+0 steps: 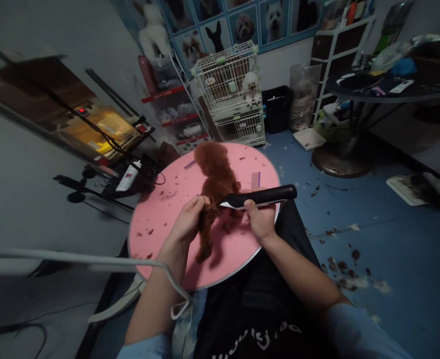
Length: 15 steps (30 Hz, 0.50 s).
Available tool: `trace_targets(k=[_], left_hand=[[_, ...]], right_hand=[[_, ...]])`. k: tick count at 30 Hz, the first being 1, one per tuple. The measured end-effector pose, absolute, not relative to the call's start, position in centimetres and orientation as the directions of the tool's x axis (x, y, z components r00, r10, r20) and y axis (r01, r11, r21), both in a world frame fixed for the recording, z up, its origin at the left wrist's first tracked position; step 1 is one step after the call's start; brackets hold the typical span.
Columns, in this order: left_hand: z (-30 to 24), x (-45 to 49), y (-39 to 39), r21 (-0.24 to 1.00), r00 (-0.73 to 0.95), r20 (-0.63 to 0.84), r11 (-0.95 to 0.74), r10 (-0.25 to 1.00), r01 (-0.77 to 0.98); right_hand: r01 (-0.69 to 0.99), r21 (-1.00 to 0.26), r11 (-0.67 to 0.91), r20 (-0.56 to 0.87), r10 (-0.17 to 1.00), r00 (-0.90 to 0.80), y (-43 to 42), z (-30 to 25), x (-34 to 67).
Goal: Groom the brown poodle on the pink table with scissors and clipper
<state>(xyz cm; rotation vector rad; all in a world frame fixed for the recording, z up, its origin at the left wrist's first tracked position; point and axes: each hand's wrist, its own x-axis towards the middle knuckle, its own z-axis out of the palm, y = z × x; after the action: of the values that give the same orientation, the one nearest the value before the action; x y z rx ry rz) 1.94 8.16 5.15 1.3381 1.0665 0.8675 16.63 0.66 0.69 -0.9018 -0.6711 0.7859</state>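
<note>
Blue floor [392, 239], strewn with brown fur clippings [345, 279]. One round pink counter [160, 209]. Two wire cages [227, 75] stacked behind it, with one white dog [250, 85] in the upper one. One brown poodle [216, 174] stands mid-counter, facing away from me. My left grip [190, 219] is closed around its hind leg. My right grip [259, 222] is wrapped around one black clipper [259, 197], whose white tip is at the dog's rear. One purple comb [255, 179] lies just beside the dog on its right.
</note>
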Motion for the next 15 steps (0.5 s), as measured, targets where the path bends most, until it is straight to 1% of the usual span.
trace_targets(k=[4,6,10,11,13,15], left_hand=[[5.1,2.4,7.9,0.993,0.304,-0.079,0.048,0.949,0.107],[4.9,2.4,8.0,0.993,0.309,-0.085,0.055,0.947,0.105],[4.4,2.5,8.2,0.992,0.29,-0.099,0.07,0.952,0.11],[4.4,2.5,8.2,0.991,0.288,-0.101,0.071,0.952,0.111],[4.4,2.7,8.2,0.993,0.286,-0.082,0.054,0.955,0.106],[4.4,2.9,8.1,0.995,0.29,-0.061,0.035,0.955,0.094]], right_hand=[[-0.309,-0.878,0.365,0.19,0.859,0.476,0.2,0.6,15.9],[-0.304,-0.882,0.361,0.188,0.859,0.476,-0.1,0.5,16.0],[-0.241,-0.88,0.408,0.188,0.766,0.614,0.2,0.6,17.0],[-0.236,-0.884,0.404,0.18,0.759,0.625,0.3,0.6,17.2],[-0.259,-0.893,0.368,0.152,0.789,0.596,0.3,0.7,17.1],[-0.295,-0.898,0.325,0.133,0.842,0.523,0.1,0.6,16.8]])
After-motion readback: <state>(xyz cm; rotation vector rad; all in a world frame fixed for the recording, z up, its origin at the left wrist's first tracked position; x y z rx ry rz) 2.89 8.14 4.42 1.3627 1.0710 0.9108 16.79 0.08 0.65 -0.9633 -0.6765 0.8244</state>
